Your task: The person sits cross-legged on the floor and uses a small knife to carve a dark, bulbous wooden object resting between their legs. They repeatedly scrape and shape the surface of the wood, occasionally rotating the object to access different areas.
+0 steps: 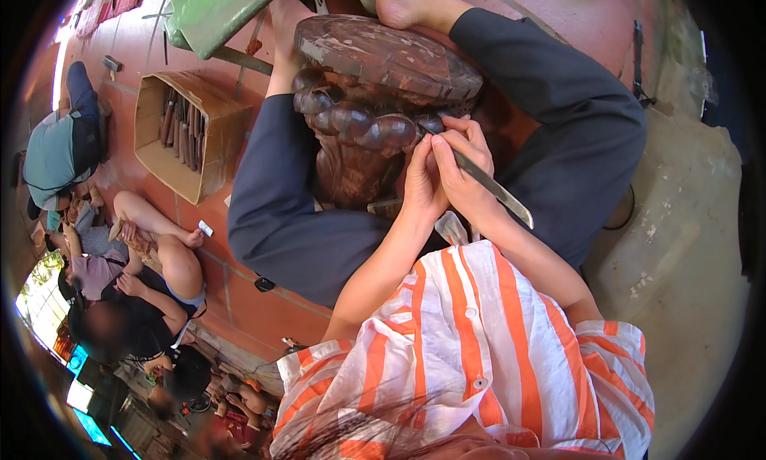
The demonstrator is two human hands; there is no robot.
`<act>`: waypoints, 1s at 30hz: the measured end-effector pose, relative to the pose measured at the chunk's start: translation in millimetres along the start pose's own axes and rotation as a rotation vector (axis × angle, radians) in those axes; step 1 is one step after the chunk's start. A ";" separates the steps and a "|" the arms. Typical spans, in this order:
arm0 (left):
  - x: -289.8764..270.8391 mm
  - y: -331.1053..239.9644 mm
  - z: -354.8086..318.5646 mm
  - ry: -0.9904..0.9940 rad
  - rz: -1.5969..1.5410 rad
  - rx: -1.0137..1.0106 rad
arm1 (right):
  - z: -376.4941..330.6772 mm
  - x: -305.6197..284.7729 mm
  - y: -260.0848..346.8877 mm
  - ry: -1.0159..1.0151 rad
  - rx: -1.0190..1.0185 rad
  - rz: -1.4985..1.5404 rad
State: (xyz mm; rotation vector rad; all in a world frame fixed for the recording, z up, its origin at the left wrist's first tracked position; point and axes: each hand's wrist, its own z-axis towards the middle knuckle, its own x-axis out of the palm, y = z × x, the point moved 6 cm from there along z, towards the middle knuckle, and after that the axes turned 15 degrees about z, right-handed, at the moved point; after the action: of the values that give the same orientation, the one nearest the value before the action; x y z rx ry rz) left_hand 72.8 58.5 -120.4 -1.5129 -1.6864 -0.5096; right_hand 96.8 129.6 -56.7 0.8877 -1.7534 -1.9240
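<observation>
A dark red-brown carved wooden piece point(363, 101) with rounded bulbs and a flat round end lies between my legs in dark blue trousers. My right hand point(463, 169) grips a long metal carving chisel point(491, 187), its tip set against the bulbs near the piece's right side. My left hand point(423, 181) presses beside the right hand, fingers steadying the blade close to the wood. My bare foot point(403, 1) rests behind the piece. My shirt is striped orange and white.
A cardboard box point(152, 133) holding several carving tools stands on the red tiled floor at left. A green bench point(211, 13) is behind it. Other people sit on the floor at lower left. Pale concrete point(678, 244) lies to the right.
</observation>
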 end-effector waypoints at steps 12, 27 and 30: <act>1.2 11.6 7.3 -0.039 0.005 0.045 | 4.1 -8.2 -2.9 0.029 -0.013 0.121; -5.0 8.7 11.8 -0.105 0.090 0.128 | 15.4 -10.6 -7.2 0.076 0.186 0.184; -1.8 12.3 13.9 -0.129 0.107 0.126 | 13.2 -13.6 -9.3 0.042 0.365 0.225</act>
State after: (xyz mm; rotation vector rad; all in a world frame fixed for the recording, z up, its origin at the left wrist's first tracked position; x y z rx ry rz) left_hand 80.4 70.2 -132.6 -1.5611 -1.6910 -0.2494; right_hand 98.9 149.7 -63.0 0.7986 -2.1175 -1.4604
